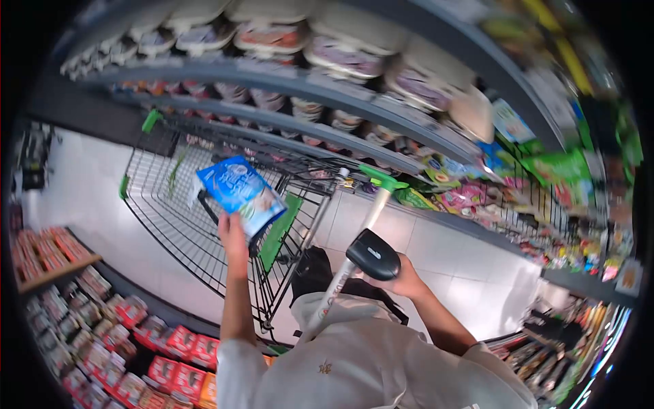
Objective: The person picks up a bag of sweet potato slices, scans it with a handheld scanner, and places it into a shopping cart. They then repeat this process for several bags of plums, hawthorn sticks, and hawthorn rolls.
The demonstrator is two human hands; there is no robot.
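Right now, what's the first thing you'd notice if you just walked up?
Probably the bright blue packet held up in the left hand over the wire shopping cart. Next, the black handheld scanner in the right hand, beside the cart's handle.

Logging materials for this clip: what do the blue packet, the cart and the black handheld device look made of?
Blue packet, held in the left hand: likely flexible plastic film, glossy, with printed faces and a flat pouch shape. Cart: dark metal wire mesh, with green, probably plastic, handle parts. Black handheld device, in the right hand: seemingly moulded hard plastic, a smooth rounded shell with a soft sheen.
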